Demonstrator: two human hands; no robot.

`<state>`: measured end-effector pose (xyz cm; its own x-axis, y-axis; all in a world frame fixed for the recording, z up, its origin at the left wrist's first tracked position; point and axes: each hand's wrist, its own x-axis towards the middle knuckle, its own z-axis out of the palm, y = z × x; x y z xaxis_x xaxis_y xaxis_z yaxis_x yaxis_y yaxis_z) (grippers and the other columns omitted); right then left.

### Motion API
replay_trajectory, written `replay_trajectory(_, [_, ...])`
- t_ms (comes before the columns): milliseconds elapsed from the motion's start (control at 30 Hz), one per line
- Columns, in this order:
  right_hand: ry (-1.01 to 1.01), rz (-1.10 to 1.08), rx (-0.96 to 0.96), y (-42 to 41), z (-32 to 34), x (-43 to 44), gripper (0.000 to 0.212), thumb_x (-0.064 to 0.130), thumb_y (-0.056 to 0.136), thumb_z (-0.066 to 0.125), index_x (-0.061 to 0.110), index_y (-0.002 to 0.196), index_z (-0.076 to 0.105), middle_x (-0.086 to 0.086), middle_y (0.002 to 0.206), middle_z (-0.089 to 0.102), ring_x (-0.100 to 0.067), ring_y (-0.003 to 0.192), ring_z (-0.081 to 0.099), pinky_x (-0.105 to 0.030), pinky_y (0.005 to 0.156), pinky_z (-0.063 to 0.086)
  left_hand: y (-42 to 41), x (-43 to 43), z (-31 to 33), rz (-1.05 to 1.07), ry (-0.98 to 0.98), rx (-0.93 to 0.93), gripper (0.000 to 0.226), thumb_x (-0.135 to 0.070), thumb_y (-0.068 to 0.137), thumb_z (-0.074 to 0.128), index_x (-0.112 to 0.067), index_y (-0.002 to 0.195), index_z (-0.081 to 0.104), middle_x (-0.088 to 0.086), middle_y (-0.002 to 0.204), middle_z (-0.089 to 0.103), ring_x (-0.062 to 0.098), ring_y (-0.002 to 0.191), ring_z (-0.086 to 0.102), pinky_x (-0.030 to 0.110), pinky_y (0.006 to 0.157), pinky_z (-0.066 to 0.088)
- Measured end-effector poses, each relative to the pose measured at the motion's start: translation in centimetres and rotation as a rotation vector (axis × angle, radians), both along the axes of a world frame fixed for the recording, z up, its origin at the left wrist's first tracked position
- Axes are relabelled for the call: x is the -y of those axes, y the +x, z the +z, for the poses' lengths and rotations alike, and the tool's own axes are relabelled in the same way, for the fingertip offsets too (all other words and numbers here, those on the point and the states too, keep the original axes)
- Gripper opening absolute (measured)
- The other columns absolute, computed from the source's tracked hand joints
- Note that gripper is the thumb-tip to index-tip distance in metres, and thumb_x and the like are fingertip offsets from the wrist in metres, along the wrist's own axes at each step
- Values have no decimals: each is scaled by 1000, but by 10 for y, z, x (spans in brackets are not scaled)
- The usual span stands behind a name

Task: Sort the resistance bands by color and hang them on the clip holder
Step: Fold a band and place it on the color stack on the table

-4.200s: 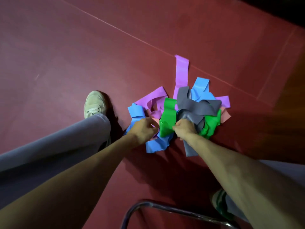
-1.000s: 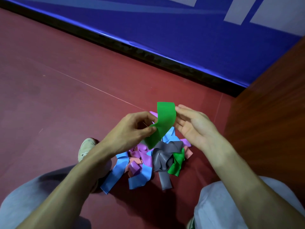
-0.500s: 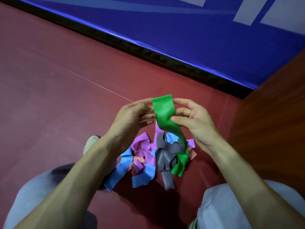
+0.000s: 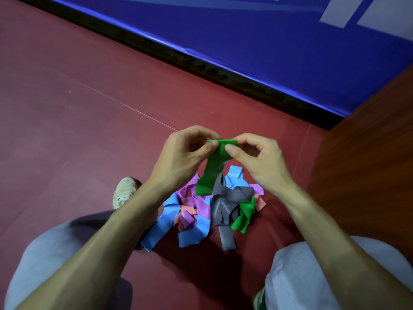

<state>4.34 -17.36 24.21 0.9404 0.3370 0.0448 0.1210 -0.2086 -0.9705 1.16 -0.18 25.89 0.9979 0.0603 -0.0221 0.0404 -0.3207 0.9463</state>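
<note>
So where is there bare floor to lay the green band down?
Bare floor spreads left of the shoe and between the band pile and the black wall strip. Crowded: the pile itself, flanked by the left leg and right leg.

I can read no text, brand or number; the white shapes [image 4: 335,12] at the upper right of the blue wall panel [image 4: 257,41] are cropped, illegible.

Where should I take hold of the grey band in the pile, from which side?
Probably the grey band by its free tail, pinched from the person's side: it lies flat on the floor, clear of others, while the middle is bunched.
</note>
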Motion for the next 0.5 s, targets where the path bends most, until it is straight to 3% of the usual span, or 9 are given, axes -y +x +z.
replay_trajectory(33, [3, -16, 24, 0, 0, 0, 15, 8, 86, 69, 21, 79, 69, 14, 70, 67, 2, 69, 59, -14, 68, 46, 0, 0, 0, 2, 3, 1, 9, -13, 89, 65, -21, 92, 69, 5, 79, 71, 21, 76, 66, 38, 73, 55])
replay_trajectory(100, [34, -36, 51, 1, 2, -1, 18, 5, 85, 69, 22, 79, 69, 17, 69, 68, 5, 68, 60, -11, 68, 45, 0, 1, -2, 6, -51, -15, 14, -14, 89, 66, -19, 101, 66, -6, 72, 67, 7, 70, 62, 26, 68, 51])
replay_trajectory(200, [92, -59, 68, 3, 6, -1, 25, 1, 84, 68, 26, 79, 67, 22, 67, 67, 7, 66, 60, -11, 67, 47, 1, 0, -3, -64, -173, -100, 30, -14, 85, 70, -20, 113, 60, -5, 96, 71, 6, 92, 67, 23, 85, 50])
replay_trajectory(267, [157, -76, 45, 4, 9, -1, 25, -1, 84, 67, 23, 78, 65, 22, 65, 67, 7, 63, 59, -11, 65, 48, 2, -1, -8, -148, -92, -133, 38, -15, 82, 72, -21, 116, 59, -7, 111, 68, 3, 107, 62, 23, 98, 44])
replay_trajectory(333, [235, -109, 12, 5, 11, 2, 23, -3, 84, 66, 19, 78, 65, 19, 64, 67, 6, 62, 60, -12, 63, 49, 2, 2, -13, -229, -8, -189, 33, -10, 84, 70, -20, 113, 60, -10, 111, 67, -3, 106, 60, 16, 98, 42])
replay_trajectory(367, [274, -127, -7, 6, 11, 3, 20, -1, 84, 66, 18, 79, 66, 17, 65, 68, 4, 63, 61, -13, 64, 50, 2, 4, -16, -259, 11, -219, 27, -8, 85, 69, -18, 109, 62, -9, 108, 68, -3, 104, 62, 17, 97, 45])
replay_trajectory(500, [467, -184, -125, 13, 15, 12, 8, 13, 81, 69, 19, 77, 72, 4, 74, 71, -9, 69, 65, -23, 65, 53, 2, 11, -25, -277, 56, -269, 11, -9, 86, 68, -7, 97, 66, 2, 98, 71, 7, 93, 67, 44, 88, 54])
